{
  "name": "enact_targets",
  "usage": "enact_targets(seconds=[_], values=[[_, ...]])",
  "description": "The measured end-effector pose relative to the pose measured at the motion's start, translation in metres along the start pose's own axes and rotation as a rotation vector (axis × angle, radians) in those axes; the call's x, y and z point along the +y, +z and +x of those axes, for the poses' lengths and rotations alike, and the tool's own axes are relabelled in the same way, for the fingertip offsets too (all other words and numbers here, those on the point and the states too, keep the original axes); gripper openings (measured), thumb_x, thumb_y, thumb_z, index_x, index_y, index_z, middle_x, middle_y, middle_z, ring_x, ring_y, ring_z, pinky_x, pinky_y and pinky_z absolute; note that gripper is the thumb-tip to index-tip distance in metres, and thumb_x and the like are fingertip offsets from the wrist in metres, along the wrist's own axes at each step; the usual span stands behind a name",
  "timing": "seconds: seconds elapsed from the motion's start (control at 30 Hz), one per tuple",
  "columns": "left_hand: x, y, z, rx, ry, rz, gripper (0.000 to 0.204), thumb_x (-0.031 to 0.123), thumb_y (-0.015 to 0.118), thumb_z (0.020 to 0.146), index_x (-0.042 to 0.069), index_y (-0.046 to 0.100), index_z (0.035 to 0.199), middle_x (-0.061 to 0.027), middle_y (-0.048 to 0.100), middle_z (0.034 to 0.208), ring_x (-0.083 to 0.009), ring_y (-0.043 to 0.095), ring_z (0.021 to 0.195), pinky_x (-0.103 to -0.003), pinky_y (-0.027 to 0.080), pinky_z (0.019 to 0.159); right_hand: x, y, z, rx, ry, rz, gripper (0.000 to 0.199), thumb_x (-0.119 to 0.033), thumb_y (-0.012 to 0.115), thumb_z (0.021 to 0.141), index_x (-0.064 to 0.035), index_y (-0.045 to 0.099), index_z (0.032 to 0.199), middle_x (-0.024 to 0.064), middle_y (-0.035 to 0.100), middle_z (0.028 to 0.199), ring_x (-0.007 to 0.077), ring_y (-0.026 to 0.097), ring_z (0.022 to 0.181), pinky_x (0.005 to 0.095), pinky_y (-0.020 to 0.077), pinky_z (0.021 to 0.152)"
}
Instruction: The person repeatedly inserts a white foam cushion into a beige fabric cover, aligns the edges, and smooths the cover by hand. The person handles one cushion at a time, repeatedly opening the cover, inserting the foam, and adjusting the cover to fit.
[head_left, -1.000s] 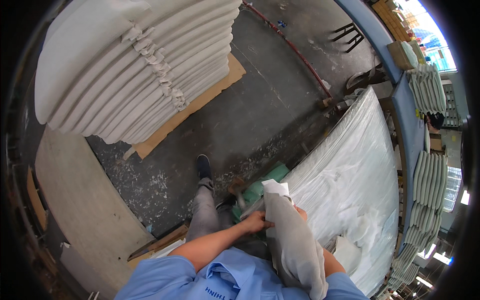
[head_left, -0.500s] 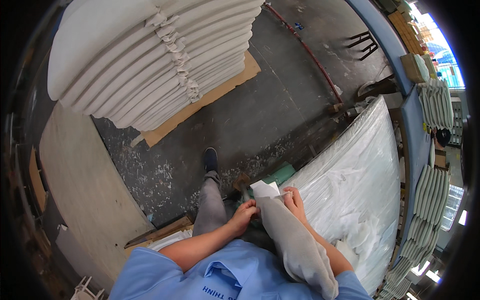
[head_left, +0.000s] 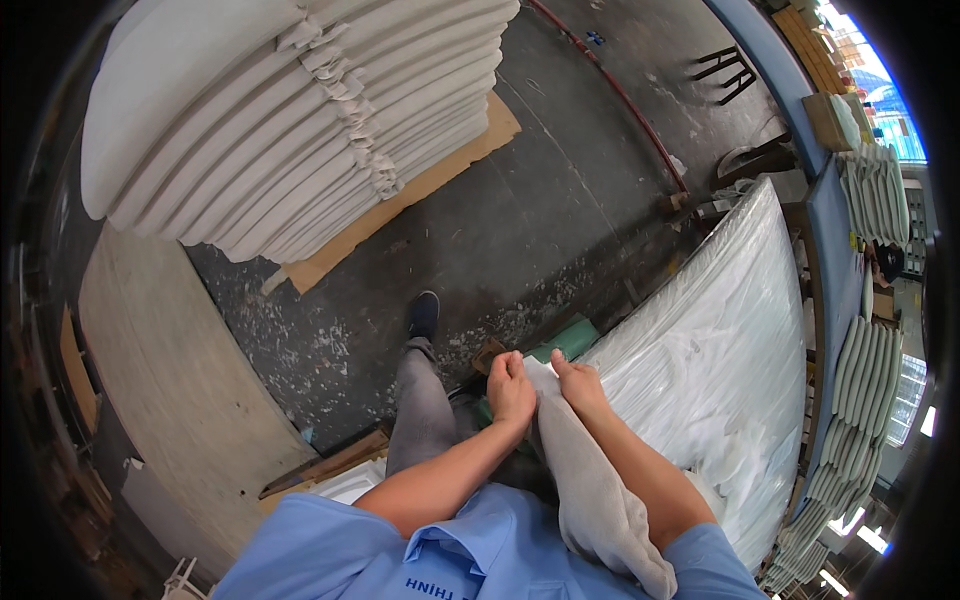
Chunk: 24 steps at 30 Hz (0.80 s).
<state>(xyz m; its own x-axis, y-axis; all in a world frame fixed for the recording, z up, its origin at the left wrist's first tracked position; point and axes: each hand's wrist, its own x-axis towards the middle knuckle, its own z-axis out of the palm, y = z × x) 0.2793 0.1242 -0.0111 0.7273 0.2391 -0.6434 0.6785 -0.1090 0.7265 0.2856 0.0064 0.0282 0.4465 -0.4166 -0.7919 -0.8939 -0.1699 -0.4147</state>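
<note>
A long, padded light-grey fabric cushion (head_left: pixel 592 490) lies against my blue shirt and right forearm, its narrow end pointing away from me. At that end a thin white flap (head_left: pixel 541 372) shows between my hands. My left hand (head_left: pixel 512 388) is closed at the left side of the flap, fingers curled and knuckles up. On the other side my right hand (head_left: pixel 580 385) pinches the flap and cushion end, its thumb pointing forward. My palms and fingers hide part of the edge they hold.
A tall stack of white cushions (head_left: pixel 220 110) with loose flaps stands on cardboard (head_left: pixel 435 192) at far left. A wooden board (head_left: pixel 180 350) is on the left; a plastic-wrapped surface (head_left: pixel 725 330) on the right. A red hose (head_left: pixel 625 98) and dark stool (head_left: pixel 727 75) lie farther off.
My left hand has moved forward and up to the cushion's end, beside the flap. My right hand has shifted slightly forward, and less of the white flap shows.
</note>
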Motion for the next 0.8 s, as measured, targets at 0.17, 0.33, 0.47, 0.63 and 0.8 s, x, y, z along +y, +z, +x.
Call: enact_targets(seconds=[0.17, 0.33, 0.47, 0.63, 0.8], values=[[0.021, 0.009, 0.018, -0.037, -0.051, 0.11, 0.038, 0.035, 0.051, 0.104, 0.0, 0.065, 0.103, -0.0188, 0.071, 0.095, -0.0352, 0.068, 0.088, -0.044, 0.051, 0.08, 0.02, 0.009, 0.011, 0.173, -0.152, -0.121, 0.06, -0.048, 0.063, 0.097, 0.0036, 0.065, 0.066, 0.0073, 0.055, 0.056, 0.0144, 0.05, 0.057, 0.039, 0.0431, 0.057], [0.018, 0.008, 0.034, -0.058, -0.033, 0.224, 0.037, 0.035, 0.053, 0.103, 0.002, 0.067, 0.104, -0.0207, 0.072, 0.099, -0.0376, 0.069, 0.093, -0.045, 0.051, 0.082, 0.008, 0.018, 0.007, 0.214, -0.149, -0.201, 0.056, -0.048, 0.06, 0.097, 0.0036, 0.067, 0.075, 0.0251, 0.063, 0.07, 0.038, 0.063, 0.066, 0.0461, 0.0478, 0.066], [0.017, 0.009, 0.04, -0.144, -0.113, 0.312, 0.035, 0.035, 0.053, 0.102, 0.004, 0.068, 0.104, -0.0204, 0.071, 0.1, -0.0383, 0.069, 0.095, -0.047, 0.051, 0.083, 0.005, 0.02, 0.007, 0.243, -0.156, -0.23, 0.056, -0.047, 0.058, 0.097, 0.0028, 0.067, 0.075, 0.0261, 0.064, 0.072, 0.0422, 0.063, 0.069, 0.0475, 0.0479, 0.067], [0.017, 0.011, 0.048, -0.265, -0.145, 0.492, 0.033, 0.036, 0.053, 0.102, 0.007, 0.068, 0.105, -0.0186, 0.071, 0.107, -0.0396, 0.067, 0.1, -0.049, 0.051, 0.084, 0.01, 0.024, 0.013, 0.273, -0.13, -0.248, 0.055, -0.048, 0.057, 0.098, 0.0024, 0.07, 0.078, 0.0276, 0.066, 0.076, 0.0451, 0.065, 0.077, 0.0502, 0.0486, 0.072], [0.022, 0.015, 0.053, -0.287, -0.21, 0.578, 0.032, 0.035, 0.052, 0.102, 0.008, 0.068, 0.105, -0.0177, 0.07, 0.11, -0.0392, 0.066, 0.104, -0.05, 0.052, 0.085, 0.011, 0.025, 0.017, 0.273, -0.104, -0.258, 0.054, -0.047, 0.056, 0.098, 0.0026, 0.071, 0.081, 0.0285, 0.067, 0.081, 0.0467, 0.066, 0.082, 0.0514, 0.049, 0.075]])
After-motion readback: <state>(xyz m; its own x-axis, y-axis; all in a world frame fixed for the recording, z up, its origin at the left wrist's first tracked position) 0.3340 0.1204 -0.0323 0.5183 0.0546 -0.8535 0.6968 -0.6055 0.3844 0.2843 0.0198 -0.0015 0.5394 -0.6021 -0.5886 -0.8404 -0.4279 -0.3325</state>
